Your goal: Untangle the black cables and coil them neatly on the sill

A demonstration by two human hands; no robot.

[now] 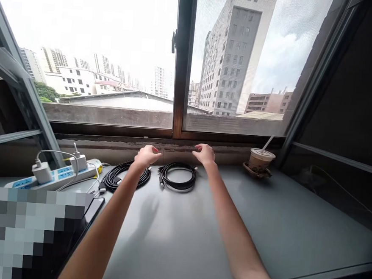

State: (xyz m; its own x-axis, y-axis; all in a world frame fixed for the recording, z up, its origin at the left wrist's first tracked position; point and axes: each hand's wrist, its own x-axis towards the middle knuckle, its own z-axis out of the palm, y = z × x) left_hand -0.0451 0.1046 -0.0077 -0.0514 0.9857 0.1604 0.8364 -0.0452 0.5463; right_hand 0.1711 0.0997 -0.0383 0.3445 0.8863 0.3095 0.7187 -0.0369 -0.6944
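Note:
Both arms reach forward over the grey tabletop (179,232). My left hand (147,155) hovers by the inner side of a larger coil of black cable (109,179), its fingers curved and apart, with nothing seen in them. A smaller, neat coil of black cable (178,185) lies between the two hands, with its plug ends at the left and upper right. Above and to the right of that coil is my right hand (205,153), thumb and fingers parted and holding nothing visible. My left forearm partly covers the larger coil.
A white power strip (81,174) with plugged-in chargers (42,173) and loose white leads stands at the left. A lidded drink cup (260,161) with a straw sits at the back right. The window frame (182,71) rises behind; a pixelated patch hides the lower left.

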